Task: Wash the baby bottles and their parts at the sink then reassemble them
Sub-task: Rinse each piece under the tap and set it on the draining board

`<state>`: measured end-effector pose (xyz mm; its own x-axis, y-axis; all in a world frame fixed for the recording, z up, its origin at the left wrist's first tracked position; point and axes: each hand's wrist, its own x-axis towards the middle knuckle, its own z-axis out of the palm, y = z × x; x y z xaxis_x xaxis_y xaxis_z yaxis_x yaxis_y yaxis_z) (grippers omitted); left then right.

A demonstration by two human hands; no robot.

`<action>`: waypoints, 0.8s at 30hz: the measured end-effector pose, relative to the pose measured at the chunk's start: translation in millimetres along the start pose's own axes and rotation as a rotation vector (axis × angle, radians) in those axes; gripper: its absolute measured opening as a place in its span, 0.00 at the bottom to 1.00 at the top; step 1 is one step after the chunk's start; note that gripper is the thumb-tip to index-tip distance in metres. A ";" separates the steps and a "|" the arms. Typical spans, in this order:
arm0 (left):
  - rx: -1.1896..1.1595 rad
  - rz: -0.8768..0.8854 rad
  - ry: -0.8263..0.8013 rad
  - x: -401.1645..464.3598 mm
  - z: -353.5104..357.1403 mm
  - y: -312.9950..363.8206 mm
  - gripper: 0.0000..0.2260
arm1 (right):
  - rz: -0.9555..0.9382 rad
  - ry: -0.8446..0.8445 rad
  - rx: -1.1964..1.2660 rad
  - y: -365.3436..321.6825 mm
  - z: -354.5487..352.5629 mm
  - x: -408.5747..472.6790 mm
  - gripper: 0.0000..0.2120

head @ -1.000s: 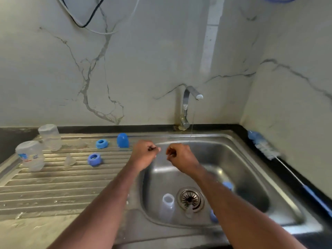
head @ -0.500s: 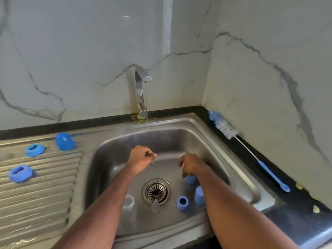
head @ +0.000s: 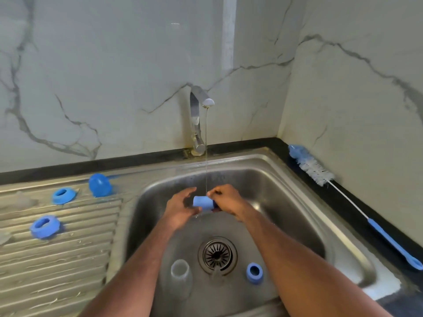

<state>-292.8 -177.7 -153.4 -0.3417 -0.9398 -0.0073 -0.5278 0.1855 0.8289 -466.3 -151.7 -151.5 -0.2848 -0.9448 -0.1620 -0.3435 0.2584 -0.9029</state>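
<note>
Drainboard, left of frame: we counted two blue rings (head: 63,195) (head: 44,226) and one blue cap (head: 100,185).
Left hand (head: 180,210): fingers loosely spread, cupping the held cap (head: 202,201).
Right hand (head: 225,198): curled fingers gripped that cap mid-frame under the stream.
Basin, lower centre: one clear bottle (head: 180,275), one ring (head: 254,272).
Right edge: one brush (head: 348,200).

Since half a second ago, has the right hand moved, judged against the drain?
Yes. The right hand has risen from the sink floor beside the drain toward the tap, and now holds a blue cap under the water.
</note>
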 end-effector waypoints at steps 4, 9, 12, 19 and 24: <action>-0.100 0.075 -0.048 8.5 8.1 -1.7 0.14 | 0.056 -0.038 0.246 -4.8 -0.3 0.9 0.14; -0.688 -0.195 -0.190 0.1 20.6 17.6 0.13 | -0.092 0.046 0.130 -13.7 12.3 -1.5 0.14; -0.914 -0.261 -0.213 0.3 11.2 23.7 0.16 | -0.319 0.047 0.170 -15.6 18.5 -8.7 0.03; -0.977 -0.139 -0.185 2.3 18.8 18.5 0.14 | -0.164 0.137 0.346 -22.0 26.8 -11.7 0.13; -1.106 -0.152 -0.031 4.5 20.0 24.6 0.15 | -0.057 -0.132 0.776 -30.7 20.8 -13.8 0.17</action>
<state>-322.9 -171.6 -144.3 -0.3595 -0.9207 -0.1518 0.4115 -0.3024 0.8598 -433.3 -150.8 -129.8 -0.1603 -0.9810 -0.1096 0.3827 0.0406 -0.9230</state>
